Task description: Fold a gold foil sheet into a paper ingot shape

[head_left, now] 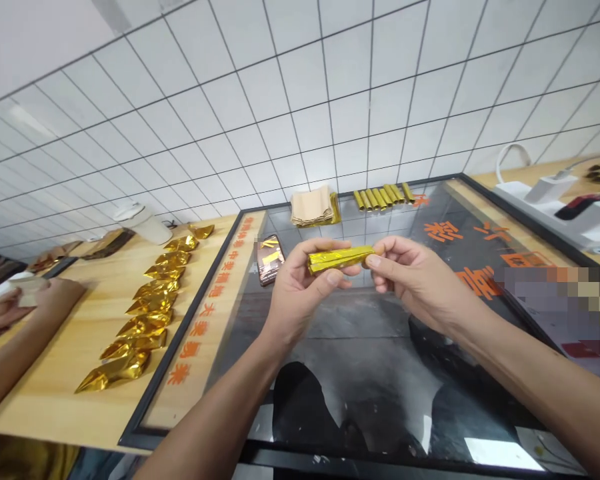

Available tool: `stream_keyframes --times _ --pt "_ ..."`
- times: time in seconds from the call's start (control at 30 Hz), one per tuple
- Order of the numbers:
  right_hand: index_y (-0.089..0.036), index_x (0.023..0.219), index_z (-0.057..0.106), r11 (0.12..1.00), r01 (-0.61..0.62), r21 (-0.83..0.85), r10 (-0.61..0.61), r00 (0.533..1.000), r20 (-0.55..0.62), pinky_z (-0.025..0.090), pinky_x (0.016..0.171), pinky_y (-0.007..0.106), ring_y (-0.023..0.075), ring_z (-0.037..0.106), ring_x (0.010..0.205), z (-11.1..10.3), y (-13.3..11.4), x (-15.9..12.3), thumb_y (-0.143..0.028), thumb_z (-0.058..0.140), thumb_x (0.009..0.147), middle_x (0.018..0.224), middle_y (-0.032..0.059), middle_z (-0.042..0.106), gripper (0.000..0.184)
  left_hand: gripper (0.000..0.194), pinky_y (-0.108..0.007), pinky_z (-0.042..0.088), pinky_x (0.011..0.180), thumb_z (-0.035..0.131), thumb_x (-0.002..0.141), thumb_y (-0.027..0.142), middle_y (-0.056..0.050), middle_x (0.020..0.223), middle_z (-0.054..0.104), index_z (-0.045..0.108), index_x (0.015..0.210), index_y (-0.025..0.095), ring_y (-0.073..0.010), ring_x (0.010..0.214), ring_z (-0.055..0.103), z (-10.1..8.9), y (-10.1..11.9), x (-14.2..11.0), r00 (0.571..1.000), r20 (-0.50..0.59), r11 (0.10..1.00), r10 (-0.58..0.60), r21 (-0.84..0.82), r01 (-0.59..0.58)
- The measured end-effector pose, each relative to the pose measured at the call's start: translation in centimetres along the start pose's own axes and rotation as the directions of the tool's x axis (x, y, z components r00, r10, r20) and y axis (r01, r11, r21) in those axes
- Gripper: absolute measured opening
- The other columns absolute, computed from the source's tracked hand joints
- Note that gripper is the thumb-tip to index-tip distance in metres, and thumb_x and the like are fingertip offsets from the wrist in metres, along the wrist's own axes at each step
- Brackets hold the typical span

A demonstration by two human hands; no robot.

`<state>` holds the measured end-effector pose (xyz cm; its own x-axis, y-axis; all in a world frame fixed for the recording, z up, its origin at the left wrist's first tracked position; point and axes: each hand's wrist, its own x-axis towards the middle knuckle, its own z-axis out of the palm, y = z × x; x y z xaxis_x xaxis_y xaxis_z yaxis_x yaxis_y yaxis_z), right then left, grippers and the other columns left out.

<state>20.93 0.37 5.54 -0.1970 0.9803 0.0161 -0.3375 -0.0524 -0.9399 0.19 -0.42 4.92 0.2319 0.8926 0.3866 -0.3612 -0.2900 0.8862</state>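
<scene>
A narrow folded strip of gold foil paper (340, 258) is held level over the glass-topped table (340, 340). My left hand (300, 287) wraps round its left part, with the thumb along the near side and fingers behind. My right hand (405, 270) pinches its right end between thumb and fingertips. Behind my hands lies a stack of paper sheets (310, 205), brown on top with gold at the edge. Several gold folded tubes (384, 198) lie in a row to its right. A dark, shiny packet (271, 260) is just left of my left hand.
Several shiny gold folded pieces (145, 300) line the wooden table at left. Beyond them are a co-worker's hands (20, 307) and a lidded pale cup (143, 222). A power strip (540, 207) with plugs sits at right. The tiled wall (330, 100) borders the back.
</scene>
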Motion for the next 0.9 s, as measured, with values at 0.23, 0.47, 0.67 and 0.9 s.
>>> stream_keyframes --times 0.23,0.47,0.67,0.9 --pt "-0.025 0.086 0.072 1.000 -0.013 0.000 0.013 0.999 -0.038 0.050 0.056 0.024 0.0110 0.057 0.059 -0.36 0.04 0.08 -0.043 0.103 0.069 0.066 -0.0036 0.065 0.040 0.032 -0.031 0.068 0.088 0.085 0.096 0.037 -0.010 0.139 0.075 0.073 0.123 0.024 -0.0228 0.107 0.082 0.51 0.23 -0.04 1.000 -0.006 0.999 -0.029 -0.024 0.029" --pt "-0.027 0.087 0.069 0.998 0.000 -0.065 -0.003 0.998 -0.056 0.052 0.055 0.028 0.0130 0.057 0.058 -0.63 -0.20 0.11 -0.044 0.102 0.071 0.071 -0.0034 0.065 0.041 0.039 -0.033 0.067 0.091 0.087 0.093 0.044 -0.011 0.132 0.078 0.075 0.124 0.023 -0.0249 0.108 0.082 0.84 0.34 0.16 0.999 0.012 0.994 -0.052 -0.095 0.053" --pt "-0.026 0.090 0.069 0.998 -0.047 -0.037 0.046 0.998 -0.041 0.050 0.056 0.025 0.0124 0.057 0.060 -0.85 -0.12 0.13 -0.043 0.100 0.075 0.069 -0.0037 0.064 0.039 0.033 -0.031 0.066 0.090 0.082 0.098 0.040 -0.012 0.132 0.078 0.076 0.124 0.021 -0.0224 0.105 0.082 1.00 0.29 0.20 0.998 -0.029 0.994 -0.054 -0.099 0.050" --pt "-0.025 0.085 0.069 0.998 -0.061 0.011 0.061 0.997 -0.043 0.048 0.057 0.023 0.0113 0.054 0.062 -0.91 -0.92 0.22 -0.040 0.099 0.073 0.075 -0.0024 0.065 0.036 0.037 -0.036 0.067 0.087 0.079 0.097 0.044 -0.012 0.126 0.080 0.075 0.127 0.023 -0.0261 0.103 0.083 0.28 0.64 0.46 0.994 -0.003 0.976 -0.109 -0.189 0.107"
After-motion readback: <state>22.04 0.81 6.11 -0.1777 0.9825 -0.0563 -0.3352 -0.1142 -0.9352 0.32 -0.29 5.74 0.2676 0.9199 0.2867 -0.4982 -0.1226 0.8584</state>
